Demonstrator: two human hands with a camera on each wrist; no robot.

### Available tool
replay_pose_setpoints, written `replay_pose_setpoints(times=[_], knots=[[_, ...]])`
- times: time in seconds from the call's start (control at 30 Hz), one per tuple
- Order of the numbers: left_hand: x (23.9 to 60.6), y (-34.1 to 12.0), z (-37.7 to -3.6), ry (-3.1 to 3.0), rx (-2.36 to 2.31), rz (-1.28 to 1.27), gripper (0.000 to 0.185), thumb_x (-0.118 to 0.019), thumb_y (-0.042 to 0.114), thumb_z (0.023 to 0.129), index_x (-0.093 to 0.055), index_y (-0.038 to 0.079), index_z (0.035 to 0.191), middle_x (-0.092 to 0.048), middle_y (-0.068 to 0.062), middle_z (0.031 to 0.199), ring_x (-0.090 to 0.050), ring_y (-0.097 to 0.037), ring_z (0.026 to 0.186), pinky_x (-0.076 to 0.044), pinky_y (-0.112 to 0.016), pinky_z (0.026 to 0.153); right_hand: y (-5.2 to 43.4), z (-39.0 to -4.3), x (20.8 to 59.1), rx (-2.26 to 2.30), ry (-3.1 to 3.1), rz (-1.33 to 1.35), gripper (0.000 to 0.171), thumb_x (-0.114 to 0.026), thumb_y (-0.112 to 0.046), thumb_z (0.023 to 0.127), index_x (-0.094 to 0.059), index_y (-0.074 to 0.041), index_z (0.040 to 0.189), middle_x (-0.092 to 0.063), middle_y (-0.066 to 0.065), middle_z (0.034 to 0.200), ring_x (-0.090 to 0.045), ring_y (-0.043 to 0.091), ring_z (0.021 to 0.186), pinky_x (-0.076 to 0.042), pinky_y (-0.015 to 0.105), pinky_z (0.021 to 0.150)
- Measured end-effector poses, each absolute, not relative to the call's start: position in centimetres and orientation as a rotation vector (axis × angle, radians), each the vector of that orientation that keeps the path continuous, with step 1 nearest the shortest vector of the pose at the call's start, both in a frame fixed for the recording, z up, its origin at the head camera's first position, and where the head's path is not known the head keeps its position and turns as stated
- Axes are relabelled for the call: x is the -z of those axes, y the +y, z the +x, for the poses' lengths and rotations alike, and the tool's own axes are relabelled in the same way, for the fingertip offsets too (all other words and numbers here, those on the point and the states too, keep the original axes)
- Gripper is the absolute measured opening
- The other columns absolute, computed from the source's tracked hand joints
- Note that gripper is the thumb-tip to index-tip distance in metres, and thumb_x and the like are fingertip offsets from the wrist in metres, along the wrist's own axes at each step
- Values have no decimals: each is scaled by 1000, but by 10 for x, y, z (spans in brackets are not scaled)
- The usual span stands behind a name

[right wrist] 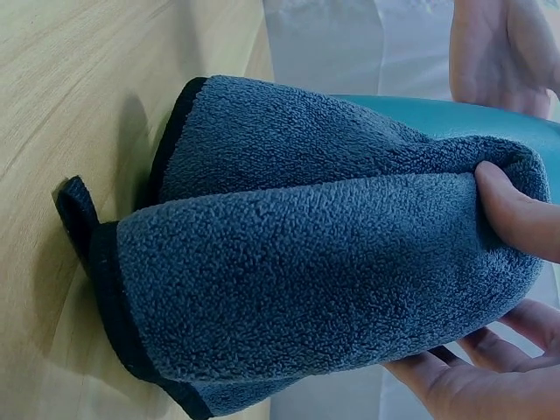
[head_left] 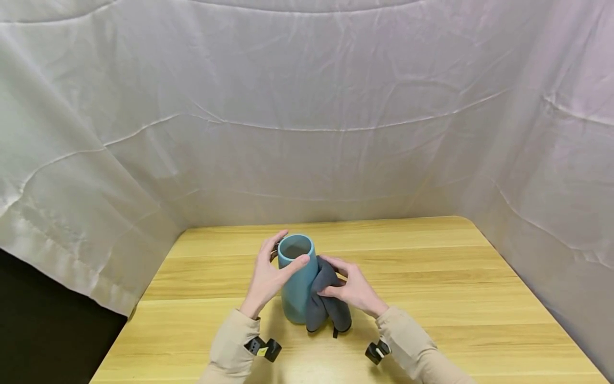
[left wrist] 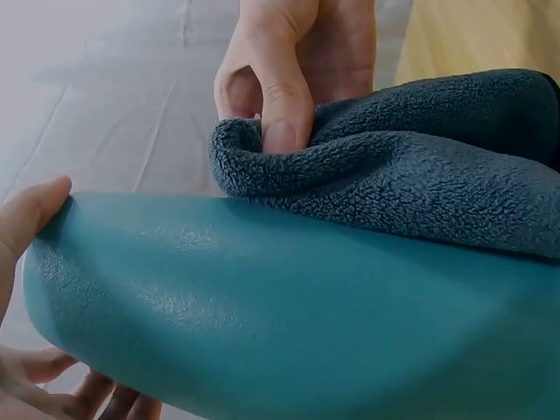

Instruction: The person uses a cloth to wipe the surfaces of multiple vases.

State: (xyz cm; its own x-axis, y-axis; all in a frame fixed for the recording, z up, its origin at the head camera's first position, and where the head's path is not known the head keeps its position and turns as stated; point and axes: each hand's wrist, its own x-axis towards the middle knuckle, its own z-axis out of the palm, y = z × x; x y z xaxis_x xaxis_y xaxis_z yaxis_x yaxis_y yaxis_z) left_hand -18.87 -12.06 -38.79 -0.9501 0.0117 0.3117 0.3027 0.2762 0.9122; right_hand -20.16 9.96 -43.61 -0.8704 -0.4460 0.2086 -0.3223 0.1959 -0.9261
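At lower centre of the frame, on the bench [head_left: 431, 277], the left hand [head_left: 268, 277] is gripping the teal vase [head_left: 296, 282] by its rim while the right hand [head_left: 352, 288] is pinching a grey cloth [head_left: 326, 304] against its side; wiping looks underway, unfinished.

Beige long sleeves [head_left: 230, 341] are worn on both arms, gathered at the cuffs. A small black camera unit [head_left: 264, 349] is strapped under each wrist.

vase [head_left: 297, 282] right side hidden behind cloth [head_left: 326, 304], base unseen in wrist views
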Motion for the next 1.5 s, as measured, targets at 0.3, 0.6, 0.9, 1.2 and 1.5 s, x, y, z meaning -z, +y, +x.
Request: replay_pose_setpoints(times=[0.3, 0.6, 0.9, 1.2, 1.5], knots=[[389, -128, -191, -2277, 1860, -298, 65, -83, 24, 82, -55, 17, 141, -65, -7, 126, -60, -23, 117, -42, -46, 112, 99, -200, 436, 1784, 2352, -710, 75, -77, -5, 84, -45, -10, 152, -47, 17, 155, -48, 40, 140, -54, 47, 105], [389, -132, -191, -2280, 1903, -336, 61, -82, 22, 84, -57, 18, 139, -65, -5, 130, -61, -25, 120, -43, -46, 111, 97, -203, 434, 1799, 2358, -700, 73, -76, -6, 85, -46, -8, 151, -47, 20, 154, -49, 43, 138, -55, 47, 103], [388, -133, -190, -2277, 1893, -361, 58, -81, 21, 85, -58, 19, 138, -65, -7, 129, -61, -26, 117, -45, -45, 108, 91, -205, 402, 1852, 2371, -801, 74, -78, -5, 84, -47, -7, 150, -51, 19, 151, -51, 42, 136, -56, 46, 103], [388, -134, -189, -2277, 1881, -376, 57, -81, 21, 85, -58, 18, 138, -65, -8, 129, -62, -25, 117, -44, -45, 109, 89, -206, 387, 1860, 2386, -876, 73, -79, -4, 83, -48, -9, 149, -53, 18, 148, -53, 41, 135, -56, 46, 102], [388, -134, -189, -2280, 1887, -371, 57, -81, 22, 85, -58, 21, 137, -64, -6, 129, -61, -26, 118, -43, -46, 110, 92, -205, 403, 1836, 2371, -811, 73, -79, -5, 84, -48, -11, 150, -52, 16, 150, -51, 40, 137, -55, 46, 103]])
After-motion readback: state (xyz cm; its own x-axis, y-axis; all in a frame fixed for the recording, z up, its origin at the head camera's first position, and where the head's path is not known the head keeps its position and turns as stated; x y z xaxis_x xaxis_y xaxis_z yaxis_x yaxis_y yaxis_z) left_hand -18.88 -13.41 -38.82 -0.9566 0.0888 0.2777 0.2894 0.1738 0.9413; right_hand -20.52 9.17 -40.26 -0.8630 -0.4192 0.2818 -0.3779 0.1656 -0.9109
